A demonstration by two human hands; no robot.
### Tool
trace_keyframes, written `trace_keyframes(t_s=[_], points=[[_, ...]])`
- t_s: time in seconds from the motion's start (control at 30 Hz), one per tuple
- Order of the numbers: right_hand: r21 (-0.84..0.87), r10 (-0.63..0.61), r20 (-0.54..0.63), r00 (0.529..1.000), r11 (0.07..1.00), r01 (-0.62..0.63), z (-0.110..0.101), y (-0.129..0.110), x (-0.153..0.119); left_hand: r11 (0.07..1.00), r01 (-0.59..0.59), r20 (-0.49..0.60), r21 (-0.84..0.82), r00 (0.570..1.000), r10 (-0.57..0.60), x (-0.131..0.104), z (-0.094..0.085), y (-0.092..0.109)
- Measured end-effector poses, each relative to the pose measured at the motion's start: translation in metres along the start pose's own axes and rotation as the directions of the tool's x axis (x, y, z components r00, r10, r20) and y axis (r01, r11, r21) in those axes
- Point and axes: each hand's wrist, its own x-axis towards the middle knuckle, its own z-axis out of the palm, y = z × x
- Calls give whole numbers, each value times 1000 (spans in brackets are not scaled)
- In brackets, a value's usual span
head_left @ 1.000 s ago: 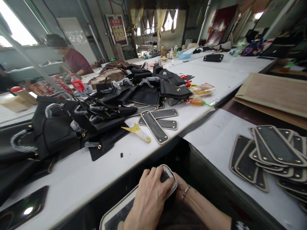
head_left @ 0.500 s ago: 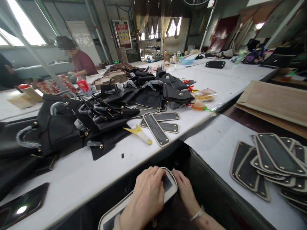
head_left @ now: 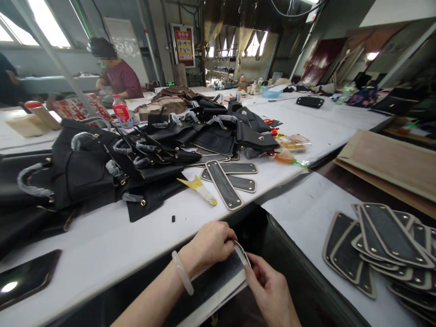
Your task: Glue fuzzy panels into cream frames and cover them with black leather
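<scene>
Low in the view, a black piece with a pale edge (head_left: 223,290) is held between my hands, its rounded end pointing up and away from me. My left hand (head_left: 211,243) has its fingers curled closed on the far rim. At the right edge, my right hand (head_left: 267,284) pinches the pale border between thumb and fingers. Beyond them, flat black panels with pale edging (head_left: 224,185) lie crossed on the white table, beside a yellow-and-white tool (head_left: 199,189).
Black bags (head_left: 85,168) with wrapped handles pile up at the left. A phone (head_left: 29,277) lies near the left edge. More panels (head_left: 391,236) are stacked at the right, below brown sheets (head_left: 391,159). A person (head_left: 119,77) works at the far left.
My left hand has shifted from lying across the piece to its far rim, uncovering more of the surface. My right hand has moved down the right edge, and the piece is tilted more.
</scene>
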Motion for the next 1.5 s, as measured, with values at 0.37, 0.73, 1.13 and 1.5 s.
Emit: trace_keyframes(t_s=[0.37,0.73,1.13,1.5], points=[[-5,15,31,999,1000,-15,-4,-3,-6,993,-86,49,-84,995,91,1,3,-6],[4,-32,12,999,999,31,-1,-8,-9,968,95,158,-232,986,-59,-13,-15,-17],[33,-62,55,997,998,60,-4,0,-5,975,93,-133,200,989,-67,-107,10,32],[-12,-138,75,988,990,139,-8,-18,-6,946,104,-208,308,977,-39,-88,45,29]])
